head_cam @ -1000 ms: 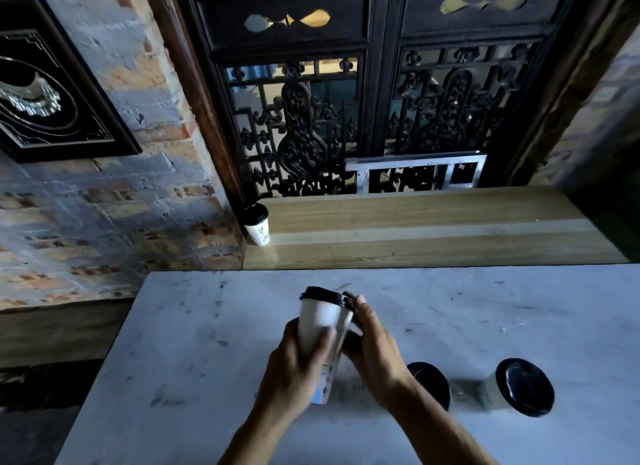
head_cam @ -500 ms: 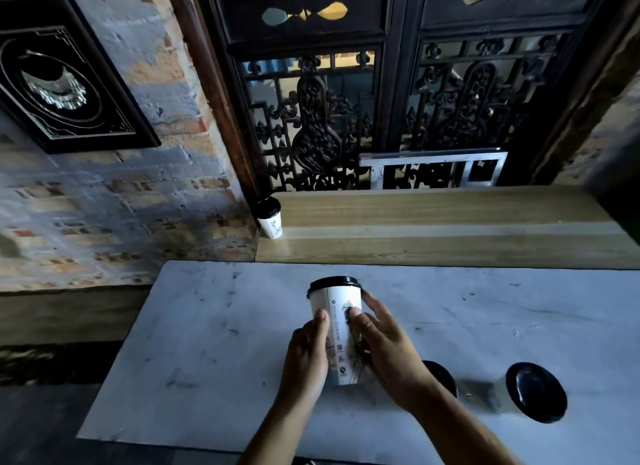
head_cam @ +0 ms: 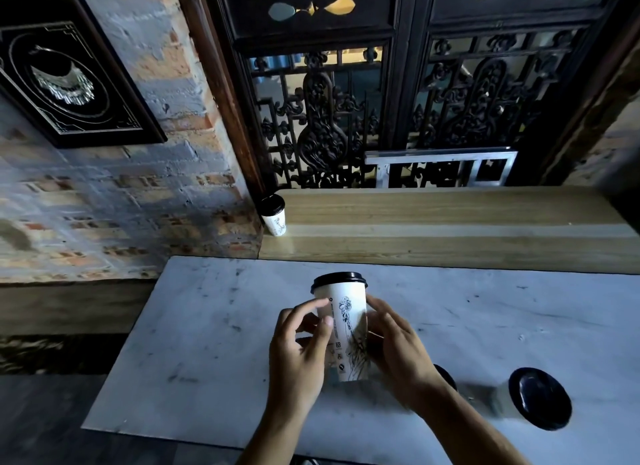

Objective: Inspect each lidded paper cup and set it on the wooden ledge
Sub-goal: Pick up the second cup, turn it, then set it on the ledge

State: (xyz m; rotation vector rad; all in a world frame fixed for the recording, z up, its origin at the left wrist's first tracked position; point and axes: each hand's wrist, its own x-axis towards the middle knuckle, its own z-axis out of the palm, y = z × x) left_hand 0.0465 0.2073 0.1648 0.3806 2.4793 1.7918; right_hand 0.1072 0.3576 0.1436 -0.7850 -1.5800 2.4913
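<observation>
Four lidded paper cups were in view, one of them held upright between both hands over the marble table [head_cam: 214, 326].

The held cup [head_cam: 344, 329], white with a black lid and a dark line drawing facing the camera, stood near the picture's centre. The left hand [head_cam: 298, 357] grasped its side at 9 o'clock, forefinger and thumb on the wall; the right hand [head_cam: 398, 350] cupped it at 3 o'clock. A second cup [head_cam: 274, 214] stood upright at the far left end of the wooden ledge [head_cam: 450, 222], at 11 o'clock from the held cup, just beside the brick wall [head_cam: 121, 201]. A third cup [head_cam: 535, 397] stood on the table at 4 o'clock. The fourth cup [head_cam: 448, 376] was mostly hidden behind the right wrist.
</observation>
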